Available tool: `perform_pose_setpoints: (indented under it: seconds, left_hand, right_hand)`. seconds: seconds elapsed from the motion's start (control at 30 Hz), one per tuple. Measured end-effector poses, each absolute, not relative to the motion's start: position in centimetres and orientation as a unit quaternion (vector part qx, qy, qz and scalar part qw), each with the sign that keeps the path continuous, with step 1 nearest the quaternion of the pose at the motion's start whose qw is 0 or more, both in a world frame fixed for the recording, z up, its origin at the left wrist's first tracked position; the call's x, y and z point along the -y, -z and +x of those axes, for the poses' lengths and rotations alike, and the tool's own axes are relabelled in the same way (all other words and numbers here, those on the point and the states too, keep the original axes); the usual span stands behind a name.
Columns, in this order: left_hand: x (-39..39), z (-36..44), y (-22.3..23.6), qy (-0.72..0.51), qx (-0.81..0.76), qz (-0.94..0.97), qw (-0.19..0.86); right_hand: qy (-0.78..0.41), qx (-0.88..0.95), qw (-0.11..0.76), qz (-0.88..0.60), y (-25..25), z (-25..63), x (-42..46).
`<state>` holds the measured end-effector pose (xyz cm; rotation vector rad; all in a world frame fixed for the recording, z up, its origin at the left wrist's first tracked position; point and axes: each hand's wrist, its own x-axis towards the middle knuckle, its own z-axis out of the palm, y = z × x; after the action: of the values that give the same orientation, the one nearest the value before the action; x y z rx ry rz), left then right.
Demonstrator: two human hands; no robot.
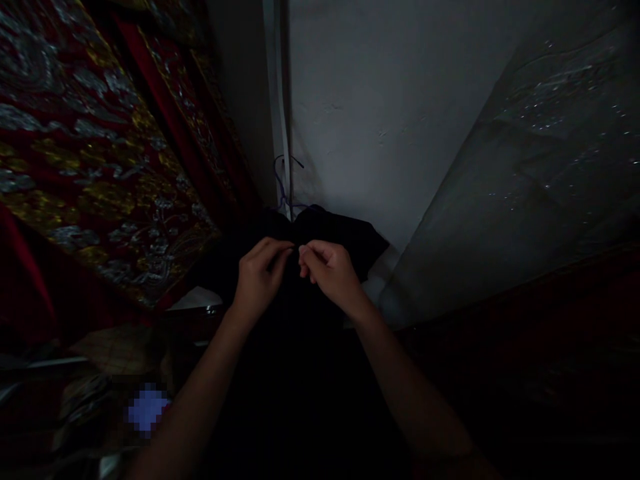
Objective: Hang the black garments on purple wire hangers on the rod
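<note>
In the dim head view, my left hand (257, 277) is closed in a pinch, thumb and forefinger tips close together. Just right of it, a narrow gap away, my right hand (334, 270) has its fingers curled against the thumb. Whatever is between the fingertips is too small or dark to make out. Both hands are in front of a dark cloth (343, 230), whose upper edge spreads out to either side; its folds are lost in the dark. Above the hands, a thin purple cord (284, 193) loops around a narrow upright pole (280, 87).
Red fabric (115, 127) with gold and silver ornament hangs at the left. A pale wall (380, 120) rises behind the pole. Sheer, sparkling fabric (540, 160) hangs at the right. A pixelated bluish patch (147, 408) lies among dark, unclear items at lower left.
</note>
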<state>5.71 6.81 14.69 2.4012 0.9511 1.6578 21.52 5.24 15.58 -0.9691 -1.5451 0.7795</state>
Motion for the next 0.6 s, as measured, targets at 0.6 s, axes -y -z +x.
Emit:
perform_pose_setpoints:
  seconds: [0.6]
  left_hand:
    - [-7.1,-2.1,-2.8,-0.733,-0.430,0.169,0.499]
  right_hand:
    - [-0.457,0.574,0.525,-0.430,-3.9,19.4,-1.7]
